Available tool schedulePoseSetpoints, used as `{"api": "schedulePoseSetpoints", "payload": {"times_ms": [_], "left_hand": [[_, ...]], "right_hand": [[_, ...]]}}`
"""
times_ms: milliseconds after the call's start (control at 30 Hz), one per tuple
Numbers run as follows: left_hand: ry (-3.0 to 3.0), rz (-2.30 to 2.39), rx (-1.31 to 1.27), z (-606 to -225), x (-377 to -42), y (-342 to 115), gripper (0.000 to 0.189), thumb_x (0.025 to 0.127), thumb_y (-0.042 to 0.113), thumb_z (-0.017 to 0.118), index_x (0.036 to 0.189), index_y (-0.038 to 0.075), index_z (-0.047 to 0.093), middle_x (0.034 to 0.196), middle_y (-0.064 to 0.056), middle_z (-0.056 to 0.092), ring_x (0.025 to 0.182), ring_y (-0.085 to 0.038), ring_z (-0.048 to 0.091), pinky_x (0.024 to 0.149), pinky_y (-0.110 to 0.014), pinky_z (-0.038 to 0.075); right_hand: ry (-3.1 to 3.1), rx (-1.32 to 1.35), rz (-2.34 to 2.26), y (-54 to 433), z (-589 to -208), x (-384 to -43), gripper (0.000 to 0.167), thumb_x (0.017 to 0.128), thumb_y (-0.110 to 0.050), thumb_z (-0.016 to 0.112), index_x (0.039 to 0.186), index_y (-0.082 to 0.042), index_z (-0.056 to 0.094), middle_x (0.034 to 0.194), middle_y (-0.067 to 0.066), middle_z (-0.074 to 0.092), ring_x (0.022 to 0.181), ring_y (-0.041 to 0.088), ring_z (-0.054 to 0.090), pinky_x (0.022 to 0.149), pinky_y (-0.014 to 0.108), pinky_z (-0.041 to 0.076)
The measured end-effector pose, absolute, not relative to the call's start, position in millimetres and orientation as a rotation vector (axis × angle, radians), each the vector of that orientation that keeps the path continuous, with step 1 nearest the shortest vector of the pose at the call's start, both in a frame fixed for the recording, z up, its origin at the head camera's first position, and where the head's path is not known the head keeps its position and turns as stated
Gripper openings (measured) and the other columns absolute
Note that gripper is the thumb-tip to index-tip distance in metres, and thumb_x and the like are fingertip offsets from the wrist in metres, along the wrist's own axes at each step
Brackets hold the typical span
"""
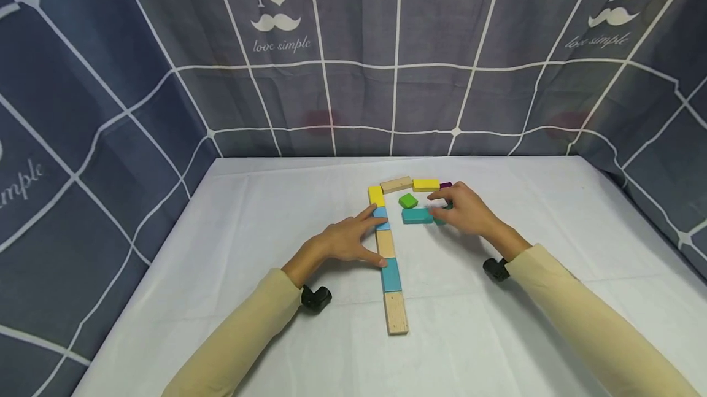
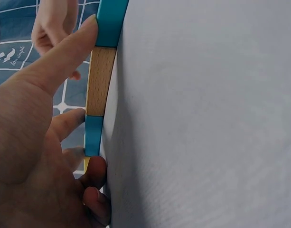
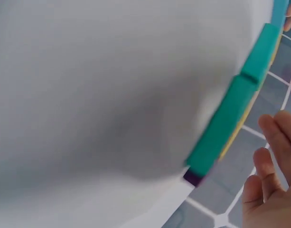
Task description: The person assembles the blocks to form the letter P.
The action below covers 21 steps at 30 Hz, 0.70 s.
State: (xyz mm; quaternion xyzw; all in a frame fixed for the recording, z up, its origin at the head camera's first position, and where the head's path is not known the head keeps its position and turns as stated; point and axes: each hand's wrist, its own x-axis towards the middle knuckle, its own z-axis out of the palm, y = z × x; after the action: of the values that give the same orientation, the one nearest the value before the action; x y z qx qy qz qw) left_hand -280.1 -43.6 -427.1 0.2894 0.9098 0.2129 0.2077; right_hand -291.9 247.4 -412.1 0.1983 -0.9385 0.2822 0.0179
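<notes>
Wooden toy blocks lie end to end in a column: yellow [image 1: 377,195], light blue [image 1: 380,223], plain wood [image 1: 385,244], blue [image 1: 391,275], and another plain wood block [image 1: 396,313]. From the left, my left hand [image 1: 343,240] rests spread against the column, thumb at the blue block and fingertips at the light blue one. My right hand [image 1: 466,210] hovers at the right end of a teal block [image 1: 417,216], with its thumb and index finger apart. It partly hides a second teal block [image 3: 220,126], and its fingers [image 3: 266,164] stand clear of that block in the right wrist view.
Along the top run a plain wood block [image 1: 396,185], a yellow block [image 1: 426,185] and a purple block [image 1: 445,185]. A green block [image 1: 408,200] lies inside the corner. Behind the white-covered table [image 1: 265,200] hangs a grey-blue checked cloth [image 1: 353,102].
</notes>
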Motion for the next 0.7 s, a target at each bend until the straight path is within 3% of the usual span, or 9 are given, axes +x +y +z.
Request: {"api": "schedulePoseSetpoints", "payload": {"times_ms": [100,200,367,700], "left_hand": [[2.536,0.584,0.799,-427,-281,-45,0.096,0.075,0.065,0.075,0.155,0.032,0.033,0.166,0.005,0.004,0.146,-0.033,0.024,0.106,-0.061,0.030],[2.533,0.583,0.796,-427,-281,-45,0.096,0.075,0.065,0.075,0.155,0.032,0.033,0.166,0.005,0.004,0.145,-0.033,0.025,0.106,-0.061,0.031],[2.528,0.593,0.799,-426,-280,-45,0.095,0.075,0.065,0.075,0.155,0.032,0.033,0.166,0.004,0.004,0.145,-0.034,0.025,0.106,-0.062,0.031],[2.525,0.590,0.799,-425,-279,-44,0.096,0.075,0.065,0.075,0.155,0.032,0.032,0.166,0.005,0.004,0.145,-0.032,0.026,0.105,-0.061,0.032]], "right_hand": [[-2.888,0.601,0.858,232,-407,-298,0.034,0.090,-0.016,0.072,0.116,0.006,0.070,0.095,0.018,0.067,0.090,0.032,0.049,0.074,0.041,0.039],[-2.894,0.550,0.825,216,-403,-306,0.036,0.090,-0.018,0.072,0.116,0.007,0.069,0.112,0.020,0.069,0.098,0.035,0.055,0.083,0.046,0.044],[-2.965,0.409,0.817,199,-403,-318,0.045,0.089,-0.025,0.073,0.120,0.007,0.067,0.117,0.020,0.068,0.115,0.038,0.055,0.098,0.051,0.042],[-3.037,0.351,0.858,192,-413,-324,0.048,0.089,-0.027,0.073,0.125,0.003,0.065,0.122,0.018,0.067,0.120,0.036,0.055,0.101,0.050,0.041]]}}
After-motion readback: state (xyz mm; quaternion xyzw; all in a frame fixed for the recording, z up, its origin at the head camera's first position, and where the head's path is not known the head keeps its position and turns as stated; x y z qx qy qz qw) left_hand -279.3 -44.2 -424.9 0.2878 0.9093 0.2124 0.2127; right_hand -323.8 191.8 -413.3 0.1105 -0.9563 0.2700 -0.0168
